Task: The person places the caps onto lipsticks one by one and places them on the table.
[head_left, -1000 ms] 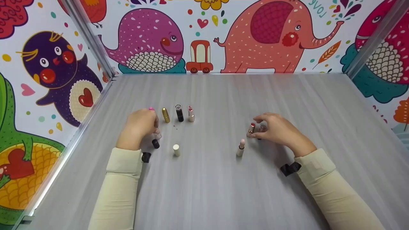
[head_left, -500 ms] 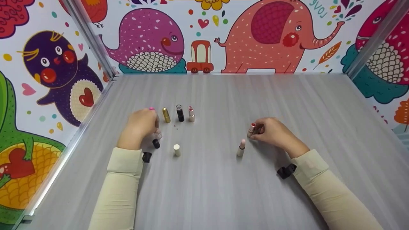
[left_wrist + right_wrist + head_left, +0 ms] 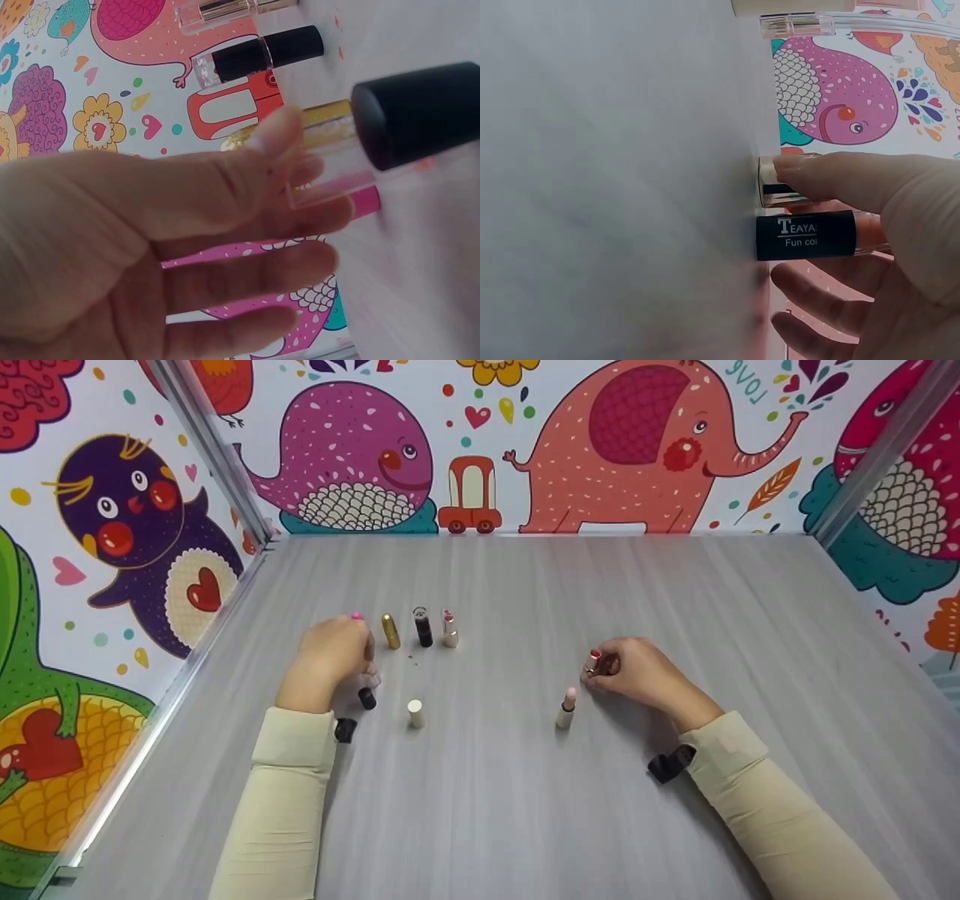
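Red lipstick seemingly within right grip

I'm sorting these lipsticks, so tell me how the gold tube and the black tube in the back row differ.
The gold tube is metallic gold throughout, with a rounded top; the black tube is dark with a clear top. The gold tube stands nearer the left hand, the black tube farther from it. Both stand upright, untouched, on the grey table.

Fingers on black lipstick tube
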Demonstrator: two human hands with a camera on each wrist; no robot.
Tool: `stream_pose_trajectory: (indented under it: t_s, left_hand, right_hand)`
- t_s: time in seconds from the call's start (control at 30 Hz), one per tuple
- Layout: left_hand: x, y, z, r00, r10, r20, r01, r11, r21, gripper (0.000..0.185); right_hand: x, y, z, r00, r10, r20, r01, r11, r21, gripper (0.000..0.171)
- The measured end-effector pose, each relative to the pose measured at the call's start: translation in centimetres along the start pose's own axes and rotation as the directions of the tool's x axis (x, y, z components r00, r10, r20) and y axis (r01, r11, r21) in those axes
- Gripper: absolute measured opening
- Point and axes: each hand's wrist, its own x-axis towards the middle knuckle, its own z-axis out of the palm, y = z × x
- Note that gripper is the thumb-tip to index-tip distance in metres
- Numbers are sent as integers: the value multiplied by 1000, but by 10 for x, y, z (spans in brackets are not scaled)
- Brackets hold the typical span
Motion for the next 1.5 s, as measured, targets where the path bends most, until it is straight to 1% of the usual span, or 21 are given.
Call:
stream_pose_trajectory:
  t_s: [0.17,0.33,0.43,0.53,0.6,0.73,0.77,0.87,1.0,1.13,1.27,1.43,1.5]
  left_hand:
    - [-1,0,0,1000,-3,6,3,1000,0,9]
    - [-1,0,-1,1000,2,2,-2,1000,-2,9]
    - [-1,0,0,1000,5,1,-5,1000,0,8]
    - [-1,1,0,1000,7,-6,-7,1000,3,8]
    - [-1,0,0,1000,9,-10,-9,1000,3,8]
    - [-1,0,0,1000,8,-14,-8,1000,1,8]
    - [-1,0,0,1000,7,-14,-7,1000,0,8]
    - [-1,0,1,1000,3,-21,-3,1000,-9,8]
    - [0,0,2,1000,1,-27,-2,1000,-21,8]
    - [-1,0,0,1000,2,-13,-3,1000,-21,9]
    - [-2,0,-2,1000,8,7,-8,1000,-15,13]
    - [-4,-1,-6,1000,1,-11,-2,1000,-24,16]
    - [-5,-1,-9,999,14,-31,-15,999,-39,14]
  right_hand:
    - [-1,0,1,1000,2,-11,-3,1000,-2,15]
    - [-1,-2,-3,998,27,-54,-26,999,27,11]
    - [-2,-5,-10,996,41,-83,-40,999,23,9]
    - [-3,-10,-20,992,49,-119,-49,999,5,15]
    - [-5,-16,-28,988,64,-140,-62,998,18,17]
    - [-9,-27,-38,977,75,-199,-65,996,54,15]
    - [-11,-30,-40,974,72,-213,-60,996,61,15]
    - [-12,-36,-42,969,29,-247,-9,997,81,14]
    - [-13,-40,-43,963,-28,-268,54,994,91,11]
    - [-15,-41,-43,961,-47,-274,69,995,70,10]
    - [-15,-42,-44,960,-60,-273,78,995,56,14]
    - [-15,-45,-46,958,-77,-275,95,994,50,16]
    - [-15,-45,-46,958,-82,-276,99,994,48,16]
